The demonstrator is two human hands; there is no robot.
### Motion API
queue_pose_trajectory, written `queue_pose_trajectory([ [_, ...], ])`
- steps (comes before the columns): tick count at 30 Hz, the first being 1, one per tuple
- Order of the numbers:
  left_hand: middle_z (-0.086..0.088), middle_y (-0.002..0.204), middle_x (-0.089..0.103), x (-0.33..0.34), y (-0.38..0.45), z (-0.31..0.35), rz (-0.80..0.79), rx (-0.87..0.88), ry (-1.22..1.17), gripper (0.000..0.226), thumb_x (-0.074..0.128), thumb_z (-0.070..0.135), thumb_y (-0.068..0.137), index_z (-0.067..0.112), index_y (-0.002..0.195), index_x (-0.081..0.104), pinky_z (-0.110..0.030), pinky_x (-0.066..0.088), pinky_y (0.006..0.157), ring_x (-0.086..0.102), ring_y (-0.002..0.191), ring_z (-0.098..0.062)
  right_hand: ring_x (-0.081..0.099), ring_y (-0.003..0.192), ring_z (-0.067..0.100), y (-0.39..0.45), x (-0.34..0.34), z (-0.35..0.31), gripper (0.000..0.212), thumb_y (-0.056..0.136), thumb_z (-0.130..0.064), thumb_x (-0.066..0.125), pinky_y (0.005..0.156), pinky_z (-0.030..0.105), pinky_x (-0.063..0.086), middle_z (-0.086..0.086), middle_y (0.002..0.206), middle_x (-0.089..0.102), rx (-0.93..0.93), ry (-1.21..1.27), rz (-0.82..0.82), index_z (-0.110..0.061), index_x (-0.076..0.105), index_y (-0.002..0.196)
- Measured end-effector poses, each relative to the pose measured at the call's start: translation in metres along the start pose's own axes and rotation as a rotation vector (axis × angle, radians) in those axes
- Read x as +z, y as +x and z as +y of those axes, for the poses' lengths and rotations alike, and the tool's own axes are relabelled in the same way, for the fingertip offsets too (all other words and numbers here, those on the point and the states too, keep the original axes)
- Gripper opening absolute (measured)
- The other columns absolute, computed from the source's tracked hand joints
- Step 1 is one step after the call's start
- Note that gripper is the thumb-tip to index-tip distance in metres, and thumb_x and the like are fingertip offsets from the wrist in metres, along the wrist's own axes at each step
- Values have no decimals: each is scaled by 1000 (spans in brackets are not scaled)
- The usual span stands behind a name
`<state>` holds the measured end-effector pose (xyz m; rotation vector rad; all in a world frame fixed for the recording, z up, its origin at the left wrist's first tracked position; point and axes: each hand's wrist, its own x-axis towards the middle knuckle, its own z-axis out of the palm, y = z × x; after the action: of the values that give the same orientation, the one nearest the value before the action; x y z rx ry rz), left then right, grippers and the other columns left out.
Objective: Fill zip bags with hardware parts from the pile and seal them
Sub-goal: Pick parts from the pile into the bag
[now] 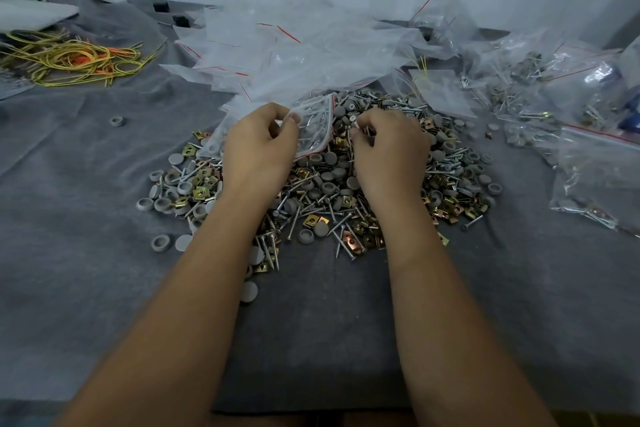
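Note:
A pile of hardware parts [332, 204], made of screws, grey round caps and brass clips, lies on the grey cloth in the middle. My left hand [259, 146] pinches the edge of a small clear zip bag [317, 128] with a red seal line, held over the pile's far side; a few screws show inside it. My right hand [388, 146] hovers just right of the bag, its fingers curled round some screws [356, 125] above the pile.
A heap of empty clear zip bags [311, 52] lies behind the pile. Filled bags [588, 163] lie at the right. Yellow and orange cords [76, 59] sit at the far left. Stray grey caps [117, 121] dot the grey cloth [86, 270].

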<state>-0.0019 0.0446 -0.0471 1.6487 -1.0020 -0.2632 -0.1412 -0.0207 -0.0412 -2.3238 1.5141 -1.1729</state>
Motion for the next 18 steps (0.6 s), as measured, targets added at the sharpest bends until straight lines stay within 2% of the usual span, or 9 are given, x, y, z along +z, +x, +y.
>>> queue_pose_trajectory([
  [4, 8, 50, 47, 0, 1, -1, -2, 5, 8, 19, 52, 32, 96, 24, 94, 69, -29, 33, 53, 35, 39, -3, 63, 94, 24, -1, -2, -6, 15, 94, -20, 60, 86, 47, 48, 1, 95, 71, -35, 172, 92, -13, 70, 104],
  [7, 8, 51, 48, 1, 1, -1, 6, 7, 23, 19, 52, 33, 95, 25, 95, 69, -28, 32, 53, 37, 39, -3, 63, 93, 18, -2, -3, -8, 17, 93, -16, 62, 85, 42, 51, 1, 97, 71, -77, 274, 88, -11, 72, 106],
  [10, 8, 50, 49, 2, 2, -2, 11, 12, 33, 18, 53, 33, 95, 26, 94, 69, -27, 31, 51, 37, 39, -3, 63, 95, 19, -4, 0, -11, 21, 90, -12, 65, 85, 38, 53, 4, 101, 70, -106, 359, 10, -9, 72, 110],
  [14, 8, 50, 49, 2, 2, -3, 5, 19, 34, 17, 53, 34, 94, 27, 93, 69, -27, 30, 50, 38, 39, -3, 61, 83, 12, -5, 5, -13, 15, 86, -7, 70, 78, 34, 55, 4, 94, 69, -127, 371, -45, -8, 73, 101],
  [18, 8, 48, 47, 2, 2, -3, 4, 34, 45, 18, 53, 34, 94, 25, 93, 69, -27, 28, 48, 38, 39, -2, 61, 86, 18, -4, 6, -11, 9, 85, -6, 69, 79, 35, 54, 4, 93, 68, -156, 283, -78, -10, 73, 93],
])
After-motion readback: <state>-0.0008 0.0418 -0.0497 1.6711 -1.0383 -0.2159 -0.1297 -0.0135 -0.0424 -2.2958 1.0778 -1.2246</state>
